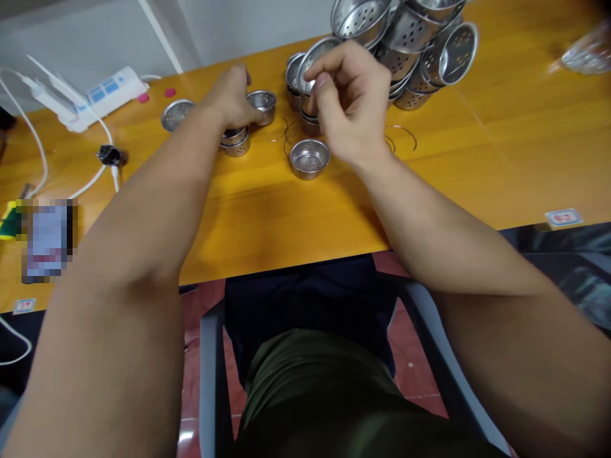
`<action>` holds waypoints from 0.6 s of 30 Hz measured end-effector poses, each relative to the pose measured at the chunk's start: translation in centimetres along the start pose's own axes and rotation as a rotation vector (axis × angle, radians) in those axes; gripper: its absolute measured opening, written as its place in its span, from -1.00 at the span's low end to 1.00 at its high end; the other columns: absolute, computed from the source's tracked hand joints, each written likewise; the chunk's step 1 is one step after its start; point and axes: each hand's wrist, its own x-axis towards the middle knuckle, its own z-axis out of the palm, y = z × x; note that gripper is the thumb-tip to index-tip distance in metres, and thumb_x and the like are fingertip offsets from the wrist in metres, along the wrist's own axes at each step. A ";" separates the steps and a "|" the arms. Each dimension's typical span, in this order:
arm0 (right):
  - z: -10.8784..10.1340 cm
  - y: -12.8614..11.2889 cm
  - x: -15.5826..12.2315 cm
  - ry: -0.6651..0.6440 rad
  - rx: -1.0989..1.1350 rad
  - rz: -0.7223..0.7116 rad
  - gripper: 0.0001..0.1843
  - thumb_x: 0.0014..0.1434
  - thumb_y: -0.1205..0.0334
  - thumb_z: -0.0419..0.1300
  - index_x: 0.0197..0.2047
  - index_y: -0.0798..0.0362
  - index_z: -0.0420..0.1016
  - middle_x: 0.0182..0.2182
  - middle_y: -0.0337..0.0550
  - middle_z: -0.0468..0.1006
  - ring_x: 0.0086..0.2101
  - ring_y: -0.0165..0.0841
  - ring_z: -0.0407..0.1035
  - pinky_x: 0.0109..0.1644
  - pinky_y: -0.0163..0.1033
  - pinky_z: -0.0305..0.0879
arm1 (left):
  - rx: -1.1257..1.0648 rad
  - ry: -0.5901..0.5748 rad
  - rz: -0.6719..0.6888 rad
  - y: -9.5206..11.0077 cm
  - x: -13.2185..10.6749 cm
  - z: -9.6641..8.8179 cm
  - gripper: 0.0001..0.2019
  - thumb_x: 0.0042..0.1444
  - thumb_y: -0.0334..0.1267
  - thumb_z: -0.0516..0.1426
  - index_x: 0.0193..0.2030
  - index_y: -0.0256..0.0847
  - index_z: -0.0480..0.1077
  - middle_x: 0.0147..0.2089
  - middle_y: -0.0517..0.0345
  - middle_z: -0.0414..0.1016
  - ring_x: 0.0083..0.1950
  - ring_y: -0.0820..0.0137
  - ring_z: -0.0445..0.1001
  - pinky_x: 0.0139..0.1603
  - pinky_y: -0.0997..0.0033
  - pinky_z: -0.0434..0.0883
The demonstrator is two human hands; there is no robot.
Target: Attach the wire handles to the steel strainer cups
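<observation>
My left hand (231, 98) reaches over the yellow wooden table (267, 210) with its fingers closed on a small perforated steel cup (262, 104). Just under that hand lies another small steel cup (235, 142). My right hand (351, 102) is curled, its thumb and fingers pinching the rim of a steel strainer basket (312, 60) at the top of a short stack (308, 121). A single steel basket (310, 158) stands upright on the table just below my right hand. Thin wire rings (403, 135) lie beside it.
A heap of larger perforated steel baskets (410, 44) fills the back right. A flat perforated disc (176, 114) lies at the left. A white power strip (90, 95) with cables and a black plug (111, 154) occupy the far left; a clear plastic bag (587, 54) is at the right edge.
</observation>
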 end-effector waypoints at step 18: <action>0.3 1.1 0.7 0.243 -0.056 -0.035 -0.84 0.72 0.05 0.24 -0.02 -0.22 0.52 -0.34 -0.23 0.54 -0.52 -0.18 0.35 -0.39 0.02 0.18 | -0.014 -0.090 0.172 4.1 -10.2 5.2 -0.32 0.05 -0.27 0.64 0.28 0.09 0.57 0.40 -0.07 0.68 0.48 -0.37 0.63 0.59 -0.41 0.57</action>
